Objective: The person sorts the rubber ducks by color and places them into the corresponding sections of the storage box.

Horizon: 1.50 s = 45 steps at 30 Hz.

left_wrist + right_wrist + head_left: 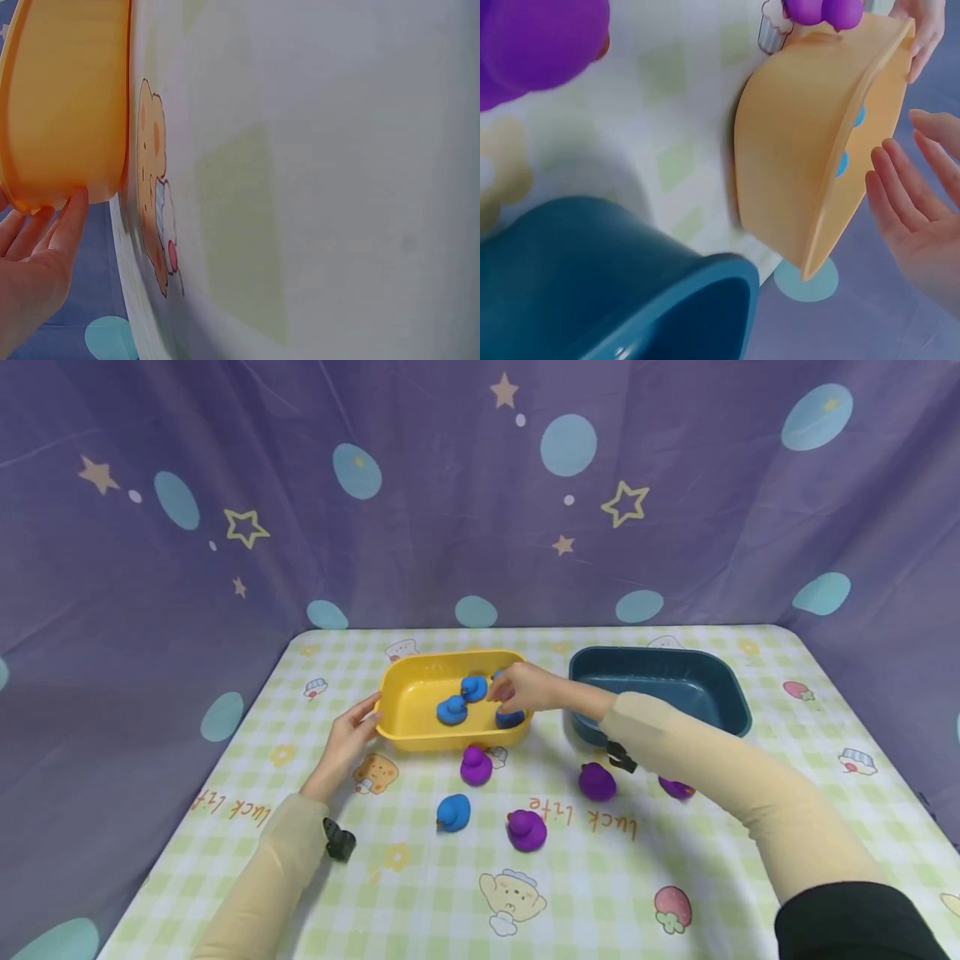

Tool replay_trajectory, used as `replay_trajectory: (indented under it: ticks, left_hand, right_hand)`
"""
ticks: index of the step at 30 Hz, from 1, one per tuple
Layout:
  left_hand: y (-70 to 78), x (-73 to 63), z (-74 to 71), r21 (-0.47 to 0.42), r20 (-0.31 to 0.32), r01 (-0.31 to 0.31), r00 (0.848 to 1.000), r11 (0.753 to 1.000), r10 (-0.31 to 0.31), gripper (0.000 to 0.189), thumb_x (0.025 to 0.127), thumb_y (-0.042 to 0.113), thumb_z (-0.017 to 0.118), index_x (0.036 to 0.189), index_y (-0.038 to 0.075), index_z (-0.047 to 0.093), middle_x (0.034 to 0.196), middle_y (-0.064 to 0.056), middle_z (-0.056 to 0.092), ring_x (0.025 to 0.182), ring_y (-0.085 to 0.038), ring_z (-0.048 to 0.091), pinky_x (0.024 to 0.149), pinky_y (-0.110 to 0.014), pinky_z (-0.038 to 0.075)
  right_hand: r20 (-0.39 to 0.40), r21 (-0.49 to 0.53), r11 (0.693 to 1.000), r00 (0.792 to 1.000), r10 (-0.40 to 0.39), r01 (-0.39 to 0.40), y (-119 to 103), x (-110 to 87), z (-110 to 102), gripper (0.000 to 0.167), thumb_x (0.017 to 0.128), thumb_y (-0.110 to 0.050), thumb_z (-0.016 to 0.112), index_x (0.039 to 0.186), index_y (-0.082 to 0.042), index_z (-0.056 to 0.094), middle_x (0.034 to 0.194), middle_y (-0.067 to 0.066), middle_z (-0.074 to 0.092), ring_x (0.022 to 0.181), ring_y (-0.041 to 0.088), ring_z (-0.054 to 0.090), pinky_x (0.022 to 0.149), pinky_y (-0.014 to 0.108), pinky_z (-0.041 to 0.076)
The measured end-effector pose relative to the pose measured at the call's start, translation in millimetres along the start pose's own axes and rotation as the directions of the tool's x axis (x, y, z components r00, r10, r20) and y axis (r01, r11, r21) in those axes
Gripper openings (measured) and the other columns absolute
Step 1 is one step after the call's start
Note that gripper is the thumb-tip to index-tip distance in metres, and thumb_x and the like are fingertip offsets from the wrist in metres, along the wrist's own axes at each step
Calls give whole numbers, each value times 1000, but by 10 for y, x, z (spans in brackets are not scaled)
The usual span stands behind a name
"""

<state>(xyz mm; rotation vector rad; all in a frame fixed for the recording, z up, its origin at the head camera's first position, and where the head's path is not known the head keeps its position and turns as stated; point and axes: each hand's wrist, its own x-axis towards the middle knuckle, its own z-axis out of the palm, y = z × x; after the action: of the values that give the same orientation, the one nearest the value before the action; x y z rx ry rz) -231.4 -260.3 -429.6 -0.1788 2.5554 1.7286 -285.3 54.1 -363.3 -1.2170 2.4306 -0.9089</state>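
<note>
My left hand (348, 739) holds the left end of the yellow tub (420, 742) by its rim; in the left wrist view its fingers (69, 225) lie against the outer wall. Over the tub's right end hovers my right hand (528, 687). The right wrist view shows that hand (922, 202) with loosely bent, spread fingers and nothing between them. Inside the tub sit several blue rubber ducks, among them one in the middle (452, 710), one behind it (474, 688) and one (510, 719) partly hidden below the right hand.
A dark teal tub (660, 668) stands to the right, partly covered by the right forearm. In front lie a blue duck (453, 812) and several purple ducks, such as those near the yellow tub (476, 766), nearer me (527, 831) and before the teal tub (597, 782).
</note>
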Motion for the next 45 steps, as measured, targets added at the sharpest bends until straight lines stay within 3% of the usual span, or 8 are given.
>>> replay_trajectory:
  ticks: [10,19,26,40,45]
  left_hand:
    - [15,9,-1,0,-5,-7,1000,1000,7,47,92,19,46,137,16,32,143,-5,28,119,-24,43,90,-25,45]
    - [14,8,3,-2,-8,-6,1000,1000,6,47,92,20,46,137,16,33,143,-6,28,119,-25,43,88,-23,45]
    - [9,16,1,-10,-9,-22,1000,1000,22,47,92,18,46,137,15,33,142,-7,29,119,-26,43,85,-20,46]
    - [-12,3,-1,-22,-3,-27,1000,999,27,47,92,18,46,137,14,33,142,-8,29,119,-26,43,84,-18,46]
    - [-19,5,2,-28,-3,-21,1000,999,21,47,92,18,46,137,14,33,142,-7,29,119,-25,43,84,-18,46]
  right_hand:
    - [-45,23,999,999,-29,30,-84,-74,92,19,76,-7,65,95,-2,66,91,6,66,80,14,62,68,18,52]
    - [-79,21,998,995,-62,64,-203,-114,181,19,77,-8,64,94,0,66,93,11,66,81,15,62,71,19,51]
    - [-48,15,995,994,-102,103,-313,-133,288,18,78,-8,63,94,1,66,90,8,67,80,13,61,72,20,51]
    - [22,83,991,994,-103,100,-495,-146,509,19,77,-7,65,95,-1,65,91,9,66,81,10,62,69,13,49]
    - [47,101,985,989,-142,137,-532,-133,600,20,77,-5,64,96,0,65,92,8,66,83,16,63,70,16,51]
